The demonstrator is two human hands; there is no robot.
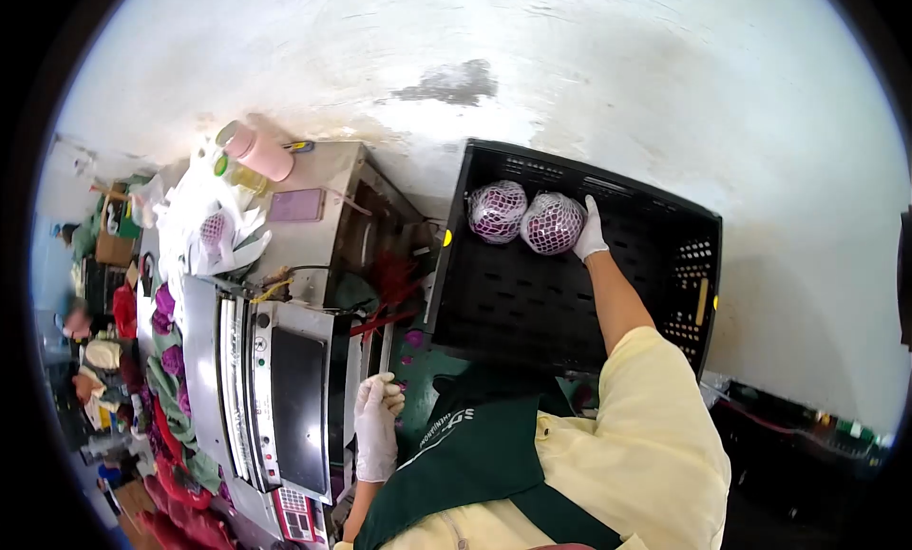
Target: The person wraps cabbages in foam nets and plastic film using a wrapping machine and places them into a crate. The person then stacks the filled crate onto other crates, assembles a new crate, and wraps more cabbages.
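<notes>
A large black plastic crate [570,336] stands against the wall in front of me. Two red cabbages lie side by side at its far left, a left one [498,211] and a right one [552,223], each in a white foam net. My right hand [591,233], in a white glove, reaches into the crate and grips the right side of the right cabbage; part of its fingers is hidden. My left hand [377,426], also gloved, is low beside the machine [300,407] with its fingers curled in. Nothing shows in it.
Left of the crate, a metal counter [318,175] bears a pink bottle [256,151], a phone [296,205] and white plastic bags [195,222]. Another netted cabbage [214,229] lies among the bags. Red cabbages and leaves [174,362] lie behind the machine. A person [76,320] is at the far left.
</notes>
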